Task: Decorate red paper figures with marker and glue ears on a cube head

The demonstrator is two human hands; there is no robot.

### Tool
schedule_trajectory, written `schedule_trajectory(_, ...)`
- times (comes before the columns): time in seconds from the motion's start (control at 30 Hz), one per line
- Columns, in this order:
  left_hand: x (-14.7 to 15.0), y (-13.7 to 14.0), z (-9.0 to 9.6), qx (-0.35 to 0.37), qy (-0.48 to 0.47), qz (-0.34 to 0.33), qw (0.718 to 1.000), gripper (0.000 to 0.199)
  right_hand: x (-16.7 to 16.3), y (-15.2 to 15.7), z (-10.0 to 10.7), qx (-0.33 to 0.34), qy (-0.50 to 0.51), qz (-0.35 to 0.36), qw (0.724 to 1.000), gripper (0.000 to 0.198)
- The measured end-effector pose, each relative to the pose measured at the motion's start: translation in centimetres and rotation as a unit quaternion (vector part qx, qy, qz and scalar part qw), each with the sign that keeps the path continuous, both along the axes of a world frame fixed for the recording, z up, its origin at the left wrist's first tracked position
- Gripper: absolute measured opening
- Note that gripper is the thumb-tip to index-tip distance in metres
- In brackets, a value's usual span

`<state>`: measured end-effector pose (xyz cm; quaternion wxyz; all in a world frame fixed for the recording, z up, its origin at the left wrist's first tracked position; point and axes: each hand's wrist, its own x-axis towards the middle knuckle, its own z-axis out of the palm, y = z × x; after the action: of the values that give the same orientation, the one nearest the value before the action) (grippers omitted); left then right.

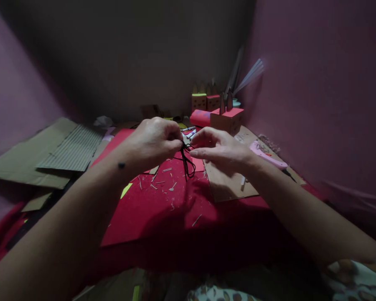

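Note:
A bundle of thin black cord (188, 164), looped and hanging, is held up over the red table. My left hand (155, 138) pinches its top between thumb and bent fingers. Close by on the right, my right hand (221, 146) has its thumb and fingers apart at the cord's edge. Whether its fingertips touch a strand I cannot tell. Below the cord, a small red paper piece (198, 164) lies on the table, partly behind the loops.
Paper and cardboard scraps (172, 187) litter the red tabletop (163, 217). A cardboard sheet (227, 184) lies at right, near a pink-handled tool (269, 156). Behind stand a cardboard box with pointed ears (225, 121) and smaller boxes (199, 101). Corrugated cardboard (72, 148) is stacked at left.

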<state>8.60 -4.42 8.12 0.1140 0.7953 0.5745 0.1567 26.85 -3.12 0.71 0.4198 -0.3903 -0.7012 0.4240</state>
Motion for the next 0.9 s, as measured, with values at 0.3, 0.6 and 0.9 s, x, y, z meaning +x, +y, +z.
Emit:
schedule_trajectory(0.3,1.0,-0.2,0.4,0.018,-0.009,-0.003,1.0,0.016,-1.3,0.3,-1.5,0.143,-0.077,-0.045,0.986,0.096)
schedule_trajectory(0.6,1.1,-0.4,0.4,0.017,-0.01,-0.007,1.0,0.017,-1.5,-0.2,-1.9,0.111,-0.032,-0.093,0.989,0.05)
schedule_trajectory(0.9,0.9,-0.5,0.0,0.004,0.008,-0.02,1.0,0.016,-0.8,-0.2,-3.0,0.087,0.01,-0.058,0.994,0.047)
